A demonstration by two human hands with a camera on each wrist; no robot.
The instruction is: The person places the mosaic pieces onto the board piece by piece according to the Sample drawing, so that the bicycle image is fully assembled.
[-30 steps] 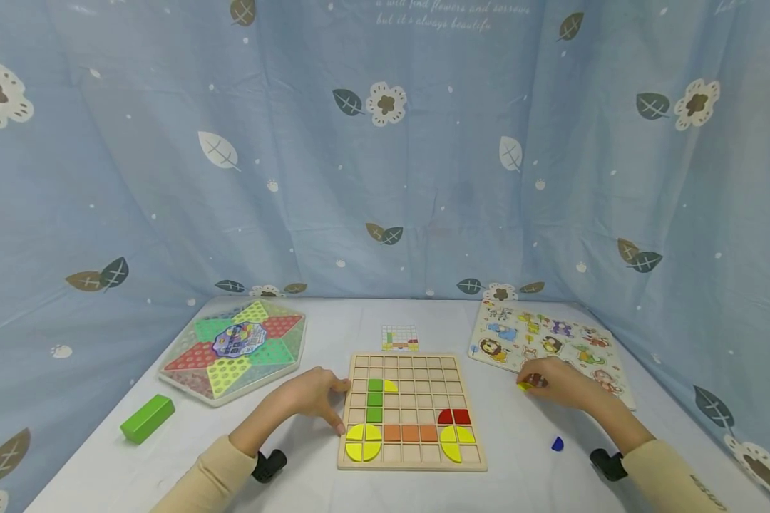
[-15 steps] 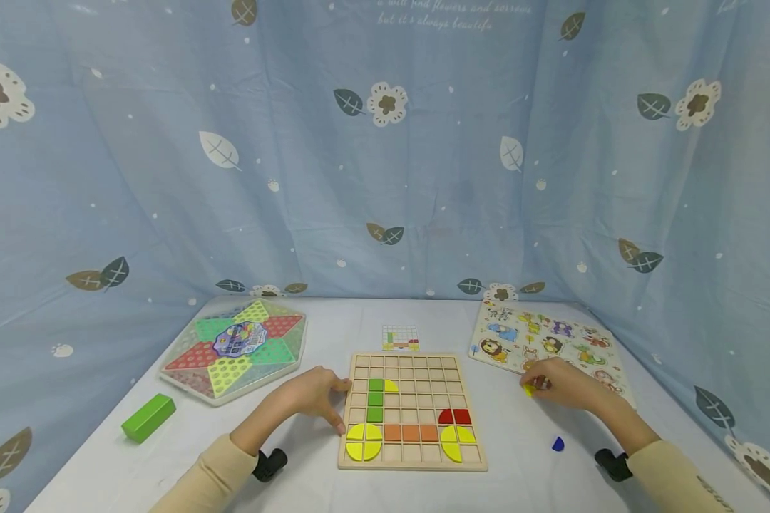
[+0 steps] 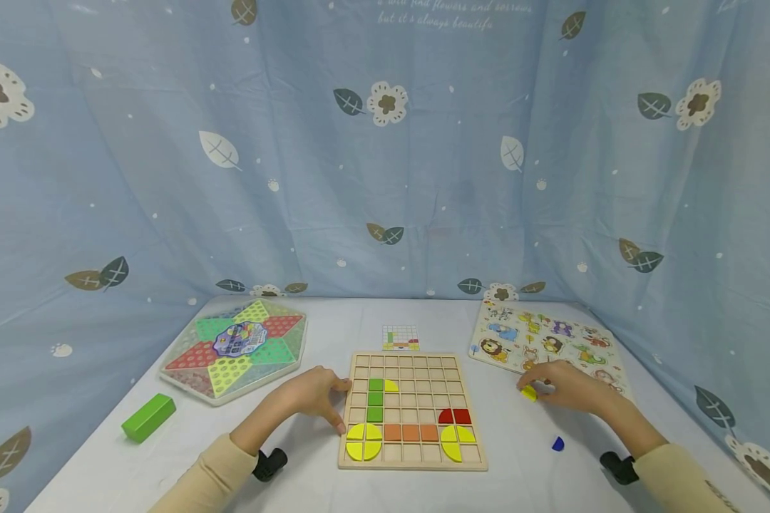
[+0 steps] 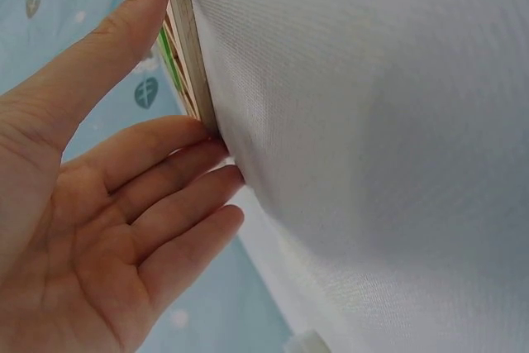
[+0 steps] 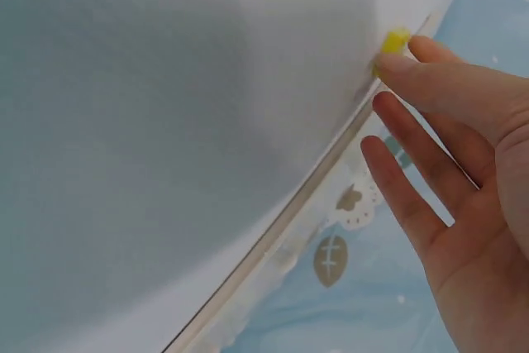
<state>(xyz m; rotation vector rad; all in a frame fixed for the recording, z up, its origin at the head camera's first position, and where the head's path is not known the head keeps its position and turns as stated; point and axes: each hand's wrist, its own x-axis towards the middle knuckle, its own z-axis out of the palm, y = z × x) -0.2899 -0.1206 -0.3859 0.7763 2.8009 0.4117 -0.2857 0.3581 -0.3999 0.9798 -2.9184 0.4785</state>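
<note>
My left hand (image 3: 317,400) rests at the left edge of the wooden grid board (image 3: 417,464), thumb and fingers spread; in the left wrist view its fingertips touch the board's side (image 4: 192,55). On the board lie green squares (image 3: 375,400), orange squares (image 3: 411,432), red pieces (image 3: 460,416) and several yellow quarter-round pieces (image 3: 372,451). To the right of the board, my right hand (image 3: 567,388) pinches a yellow piece (image 3: 529,392) between thumb and index finger, low over the white cloth. The right wrist view shows this yellow piece (image 5: 397,40) blurred, the other fingers held apart from it.
A small pattern card (image 3: 401,338) lies behind the board. An animal puzzle board (image 3: 513,328) is just beyond my right hand, and a blue piece (image 3: 557,444) lies nearer. On the left are a hexagonal game board (image 3: 237,349) and a green block (image 3: 148,418).
My right hand has shifted slightly to the right, and the yellow piece in its fingers has turned, now showing more. The left hand and the pieces on the grid board stay put.
</note>
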